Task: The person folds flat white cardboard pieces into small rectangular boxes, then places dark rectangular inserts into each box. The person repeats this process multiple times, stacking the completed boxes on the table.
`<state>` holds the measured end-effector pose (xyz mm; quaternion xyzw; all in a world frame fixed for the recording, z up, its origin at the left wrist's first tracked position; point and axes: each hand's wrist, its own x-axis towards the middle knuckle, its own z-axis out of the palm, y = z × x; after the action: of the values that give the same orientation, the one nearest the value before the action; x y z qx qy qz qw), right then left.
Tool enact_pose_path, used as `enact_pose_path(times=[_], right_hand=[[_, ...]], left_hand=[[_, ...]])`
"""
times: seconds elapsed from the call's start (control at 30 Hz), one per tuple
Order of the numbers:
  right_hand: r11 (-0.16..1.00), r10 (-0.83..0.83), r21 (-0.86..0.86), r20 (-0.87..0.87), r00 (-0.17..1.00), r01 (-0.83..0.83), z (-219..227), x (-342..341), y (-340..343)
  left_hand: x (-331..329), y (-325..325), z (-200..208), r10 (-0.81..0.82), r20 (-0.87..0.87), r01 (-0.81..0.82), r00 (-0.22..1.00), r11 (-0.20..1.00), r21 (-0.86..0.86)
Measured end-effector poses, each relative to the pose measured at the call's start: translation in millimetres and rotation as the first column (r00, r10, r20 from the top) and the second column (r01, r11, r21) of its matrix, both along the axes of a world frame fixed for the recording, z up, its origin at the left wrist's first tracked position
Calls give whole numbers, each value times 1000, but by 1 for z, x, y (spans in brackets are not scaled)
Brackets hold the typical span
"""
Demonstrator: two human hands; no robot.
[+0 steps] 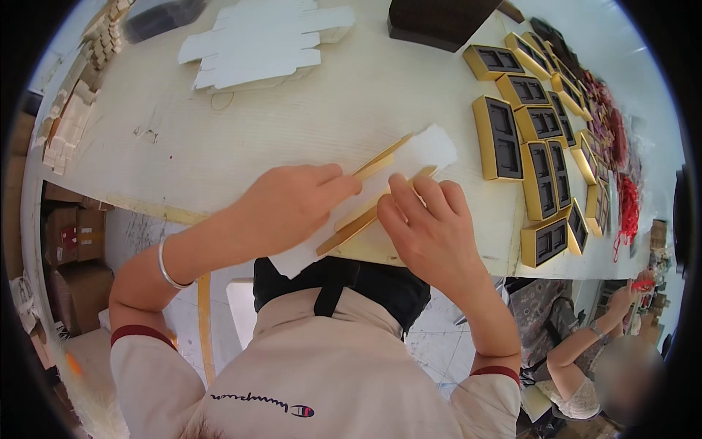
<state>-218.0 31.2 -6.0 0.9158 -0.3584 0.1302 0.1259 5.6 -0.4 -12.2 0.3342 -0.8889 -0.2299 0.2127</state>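
Note:
A carton blank [430, 148], white inside and gold outside, lies slanted in front of me near the table's front edge. Its two long sides stand partly folded up, while the white end flaps stick out flat. My left hand [296, 199] pinches the left long side between thumb and fingers. On the opposite long side, my right hand [433, 225] has its fingers curled over the gold edge. The fingertips hide part of both folded walls.
Flat white carton blanks [252, 40] are stacked at the far left. Several gold boxes [479, 139] with black inserts stand at the right, beside red cords [627, 205]. A dark block [439, 22] sits at the back. Another person's hand [621, 300] shows at lower right.

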Motion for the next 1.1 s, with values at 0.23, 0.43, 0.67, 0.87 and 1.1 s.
enact_pose_path(times=[0.23,0.43,0.67,0.87,1.1], right_hand=[[912,36,390,240,970,-130,-12,8,14],[853,-14,464,477,879,-238,-16,1,24],[818,-155,530,578,801,-224,-25,-14,20],[746,-206,633,517,831,-209,-16,-13,20],[650,-231,731,452,861,-210,-1,-14,13]], left_hand=[[-14,9,1,62,36,-67,997,985,159],[-14,11,4,65,30,-71,997,954,293],[4,2,12,-311,13,282,950,878,387],[-16,19,1,-156,-9,154,988,985,-80],[-28,36,-17,-37,-150,40,988,999,19]])
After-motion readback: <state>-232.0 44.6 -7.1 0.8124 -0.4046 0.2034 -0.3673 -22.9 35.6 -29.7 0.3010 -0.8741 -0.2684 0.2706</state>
